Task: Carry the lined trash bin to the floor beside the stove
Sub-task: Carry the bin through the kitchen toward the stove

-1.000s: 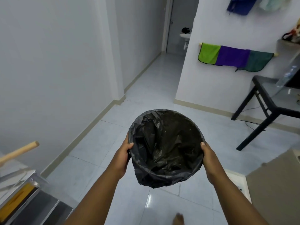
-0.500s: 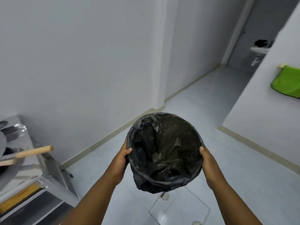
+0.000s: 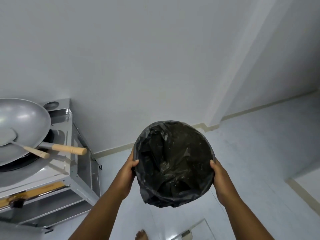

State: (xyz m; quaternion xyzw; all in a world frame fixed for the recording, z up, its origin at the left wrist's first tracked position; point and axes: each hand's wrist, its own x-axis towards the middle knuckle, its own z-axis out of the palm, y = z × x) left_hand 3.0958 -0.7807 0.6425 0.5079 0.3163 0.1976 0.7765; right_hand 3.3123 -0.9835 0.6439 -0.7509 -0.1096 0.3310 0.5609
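The trash bin point(image 3: 174, 163), lined with a crinkled black bag, hangs in the air in front of me, mouth up. My left hand point(image 3: 127, 172) grips its left rim and my right hand point(image 3: 220, 181) grips its right rim, thumbs over the edge. The steel stove point(image 3: 57, 172) stands at the left against the white wall. A strip of pale tiled floor point(image 3: 114, 163) lies between the stove's right side and the bin.
A large grey wok point(image 3: 22, 129) with a wooden handle point(image 3: 69, 149) juts out over the stove's right edge, a spatula resting in it. A wall corner pillar point(image 3: 230, 84) stands at right. My bare foot point(image 3: 142, 235) and a floor drain point(image 3: 187, 234) show at the bottom.
My view has swung left: the hallway and coloured towel are gone, and the stove with its wok has come into view. Both hands still hold the bin the same way.
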